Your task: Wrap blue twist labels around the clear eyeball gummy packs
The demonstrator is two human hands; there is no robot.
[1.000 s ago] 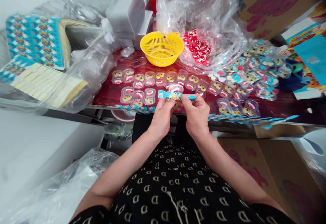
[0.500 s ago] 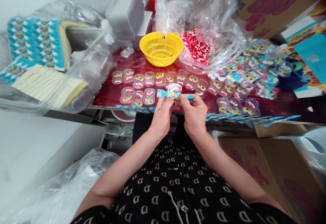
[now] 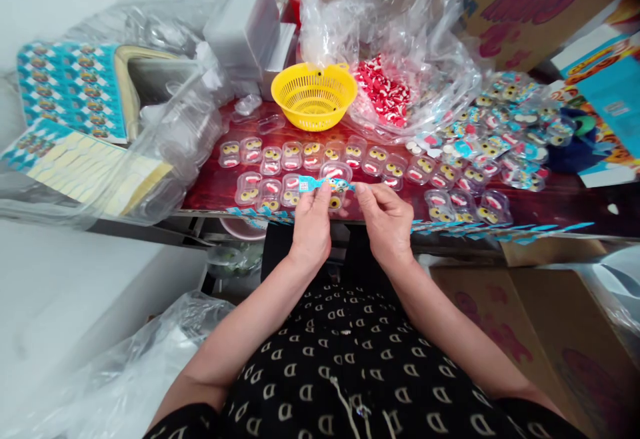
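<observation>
The small clear plastic blister case (image 3: 336,179) with red and yellow sweets inside sits between the two hands at the near edge of the dark red table (image 3: 210,189), with a narrow blue printed paper label strip (image 3: 320,184) laid across its top. Only the head view shows it. The left hand (image 3: 311,226) is pinched on the strip, thumb and forefinger closing over the strip's left half just beside the case, and the case itself peeps out above and to the right of those fingertips. The right hand (image 3: 387,222) is closed at its fingertips on the strip's right end, close to the case's right side; whether it also touches the plastic I cannot tell.

The case looks very light, thin and springy, likely to dent or pop open if squeezed across its dome, so its stiffer rim is probably the best place to hold. Its glossy surface may be slippery. The strip is limp paper, easily creased or torn, and is best taken near its ends, as both hands do.

Beyond the fingertips lie rows of filled clear blister cases (image 3: 300,156); farther off stands a yellow perforated plastic basket (image 3: 313,96), and to its right a clear plastic bag of red and white sweets (image 3: 385,92).
</observation>
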